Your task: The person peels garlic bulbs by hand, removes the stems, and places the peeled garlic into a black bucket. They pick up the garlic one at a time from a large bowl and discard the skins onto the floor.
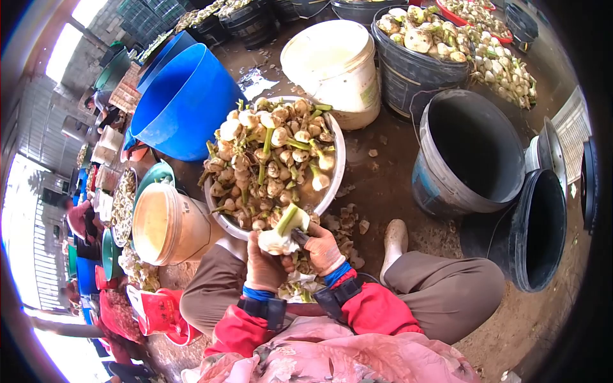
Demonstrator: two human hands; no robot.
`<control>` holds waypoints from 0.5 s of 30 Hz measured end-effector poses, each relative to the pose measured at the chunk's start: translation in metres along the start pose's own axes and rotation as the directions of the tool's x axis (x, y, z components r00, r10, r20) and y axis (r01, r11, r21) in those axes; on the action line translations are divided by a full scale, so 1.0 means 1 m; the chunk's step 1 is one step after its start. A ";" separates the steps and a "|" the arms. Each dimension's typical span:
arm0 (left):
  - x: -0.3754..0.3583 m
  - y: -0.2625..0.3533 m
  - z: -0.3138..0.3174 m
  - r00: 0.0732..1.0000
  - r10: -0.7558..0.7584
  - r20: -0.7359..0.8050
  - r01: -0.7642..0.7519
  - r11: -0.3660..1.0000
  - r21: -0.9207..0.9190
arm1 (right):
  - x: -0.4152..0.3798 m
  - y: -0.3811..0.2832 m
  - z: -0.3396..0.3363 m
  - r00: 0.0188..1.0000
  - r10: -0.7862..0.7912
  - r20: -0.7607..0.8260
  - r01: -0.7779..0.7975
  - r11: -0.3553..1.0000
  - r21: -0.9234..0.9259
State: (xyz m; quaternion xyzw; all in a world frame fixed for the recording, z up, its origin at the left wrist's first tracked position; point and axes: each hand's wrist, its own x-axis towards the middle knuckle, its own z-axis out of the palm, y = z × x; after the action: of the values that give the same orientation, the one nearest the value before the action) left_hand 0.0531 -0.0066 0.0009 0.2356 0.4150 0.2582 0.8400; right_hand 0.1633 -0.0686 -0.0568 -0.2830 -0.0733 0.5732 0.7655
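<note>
Head view: at the left, well apart from our left hand, we see an upright pale plastic bucket with a tan lid-like top (165,223), and beyond it, farther from us, a tall bright-blue plastic tub (191,102). Just ahead of both hands stands a wide round basin with a whitish rim (339,156), heaped with brownish-white bulbs with cut green stems (271,153).

Our left hand (265,268) is closed around the lower left of a large white bulb with a thick pale-green stem (279,237), thumb up along its side. We find this bulb between the two hands, near the basin's closest edge, its stem slanting up and to the right. A small dark tool (299,238) meets the bulb's right side; most of it is hidden. Our right hand (324,250) is curled around that tool, thumb forward, close beside the left, and its fingers lie near the stem; whether they touch it we cannot tell.

Beyond the right hand we see a cream plastic bucket (329,70), then a black bucket piled with pale bulbs (415,73). Farther right of that hand are a grey-rimmed dark bucket (472,153) and a tilted black bucket (536,236).
</note>
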 end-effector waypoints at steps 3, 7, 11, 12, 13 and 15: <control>0.004 0.016 -0.009 0.965 -0.246 0.091 0.257 0.955 -0.149 | 0.001 -0.007 -0.001 0.987 0.064 0.147 -0.084 0.987 0.138; 0.016 0.021 -0.040 0.863 0.499 0.082 -0.376 0.524 0.764 | 0.003 -0.012 -0.008 0.982 0.112 0.152 -0.130 0.985 0.112; -0.002 0.040 -0.012 0.935 0.238 0.264 -0.351 0.502 0.790 | 0.006 -0.005 -0.005 0.964 0.226 0.144 -0.181 0.946 -0.270; -0.002 0.036 -0.015 0.948 0.242 0.209 -0.301 0.457 0.837 | 0.006 -0.001 -0.002 0.977 0.168 0.133 -0.127 0.953 -0.275; -0.001 0.036 -0.016 0.952 0.248 0.182 -0.272 0.407 0.872 | 0.006 0.002 -0.001 0.987 0.107 0.119 -0.071 0.958 -0.277; -0.012 0.034 0.001 0.981 0.196 -0.005 -0.152 0.775 0.614 | 0.009 -0.002 0.003 0.993 0.066 -0.095 -0.087 0.968 -0.236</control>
State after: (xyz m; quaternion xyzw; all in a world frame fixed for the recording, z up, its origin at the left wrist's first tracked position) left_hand 0.0397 0.0109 0.0290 0.5223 0.4811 0.1949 0.6766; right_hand 0.1668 -0.0601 -0.0552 -0.4006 -0.0977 0.5765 0.7054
